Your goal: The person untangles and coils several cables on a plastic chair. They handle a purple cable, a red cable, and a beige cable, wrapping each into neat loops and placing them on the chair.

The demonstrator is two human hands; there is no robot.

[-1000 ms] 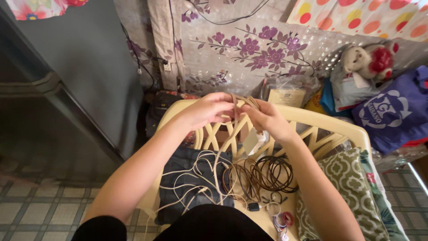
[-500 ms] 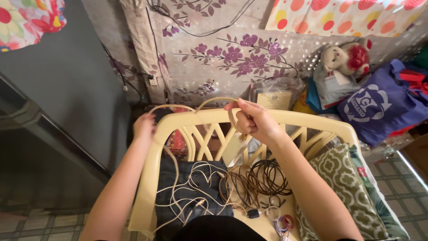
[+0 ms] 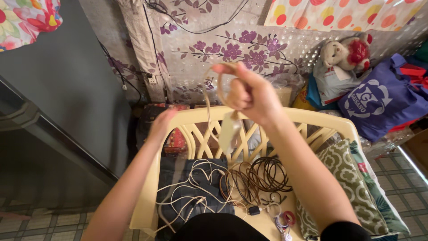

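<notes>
Your left hand (image 3: 161, 125) is motion-blurred, so its grip cannot be told. The pale adapter (image 3: 229, 128) dangling below your right hand (image 3: 249, 93) is smeared too; your forearms hide part of the chair (image 3: 312, 119).

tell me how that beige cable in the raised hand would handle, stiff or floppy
Probably floppy: the beige cable bends into loose loops over the right hand and hangs straight down from it. It looks light, since a few fingers hold it up. The pale plug block dangling at its end would likely swing when moved. The left hand sits by the chair back.

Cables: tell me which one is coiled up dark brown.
The dark brown cable on the chair seat, right of the loose white cables; the right hand holds a beige one.
</notes>
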